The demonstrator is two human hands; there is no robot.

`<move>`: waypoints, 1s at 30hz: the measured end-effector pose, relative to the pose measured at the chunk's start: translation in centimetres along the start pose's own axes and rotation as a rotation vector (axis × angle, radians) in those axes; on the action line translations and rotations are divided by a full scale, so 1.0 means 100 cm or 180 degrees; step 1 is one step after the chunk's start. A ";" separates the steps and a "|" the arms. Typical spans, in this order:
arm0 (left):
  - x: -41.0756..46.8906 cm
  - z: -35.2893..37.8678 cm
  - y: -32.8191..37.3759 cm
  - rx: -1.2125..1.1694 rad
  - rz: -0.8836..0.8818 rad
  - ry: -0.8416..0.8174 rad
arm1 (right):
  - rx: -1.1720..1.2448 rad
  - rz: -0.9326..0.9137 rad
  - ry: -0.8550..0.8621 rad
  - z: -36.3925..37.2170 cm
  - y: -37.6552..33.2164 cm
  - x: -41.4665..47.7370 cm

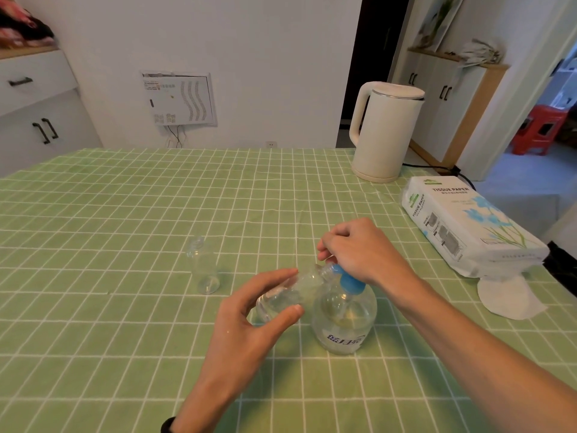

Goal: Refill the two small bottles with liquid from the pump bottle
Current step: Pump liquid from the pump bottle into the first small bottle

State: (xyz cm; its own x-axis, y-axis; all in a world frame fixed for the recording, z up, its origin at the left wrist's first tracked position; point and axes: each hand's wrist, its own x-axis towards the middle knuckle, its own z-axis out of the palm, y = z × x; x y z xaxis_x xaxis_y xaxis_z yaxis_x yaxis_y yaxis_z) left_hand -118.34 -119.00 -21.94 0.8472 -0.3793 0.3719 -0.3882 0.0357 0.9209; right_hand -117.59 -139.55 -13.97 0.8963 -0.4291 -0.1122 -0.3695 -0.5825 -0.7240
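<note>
The clear, round plastic pump bottle (343, 323) with a blue pump head (349, 282) stands upright on the counter (125, 339), a little right of the middle and close to the person. The right hand (362, 248) rests on top of the pump head, its fingers (327, 245) curled down over it so that the nozzle is mostly hidden. The left hand (249, 317) grips a small clear plastic bottle (293, 292) round its lower body, thumb on the near side and fingers on the far side. This tilted small bottle leans to the right, with its open neck touching the pump head just under the right hand. How much liquid either bottle holds cannot be told.

The second small bottle (204, 270), also clear and with no cap on its neck, stands upright by itself to the left of the hands, apart from both.

The counter is covered with a light green cloth checked in white lines. At its far right corner stands a cream electric kettle (384, 132), handle to the left, with a black cord running off behind it. Nearer along the right edge lies a white tissue paper pack (468, 226) printed with blue flowers, and a loose white tissue (509, 298) lies just in front of it. A dark band (168, 425) circles the left wrist.
</note>
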 end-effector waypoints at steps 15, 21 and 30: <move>0.000 -0.003 0.004 -0.0033 0.0035 0.0046 | -0.0111 -0.0215 0.0122 -0.007 -0.009 -0.002; 0.001 -0.002 0.004 0.0032 0.0031 0.0035 | 0.0030 -0.0051 0.0141 -0.003 -0.003 0.001; -0.001 -0.001 0.003 0.0106 0.0002 0.0000 | 0.0023 -0.0006 0.0105 0.000 -0.001 -0.004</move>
State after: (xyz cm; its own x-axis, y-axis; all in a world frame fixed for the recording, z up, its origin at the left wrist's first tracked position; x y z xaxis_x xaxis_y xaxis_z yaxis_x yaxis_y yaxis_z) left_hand -118.53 -118.89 -21.75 0.8469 -0.3794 0.3725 -0.4007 0.0053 0.9162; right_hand -117.92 -139.32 -13.88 0.8883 -0.4507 -0.0883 -0.3659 -0.5783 -0.7292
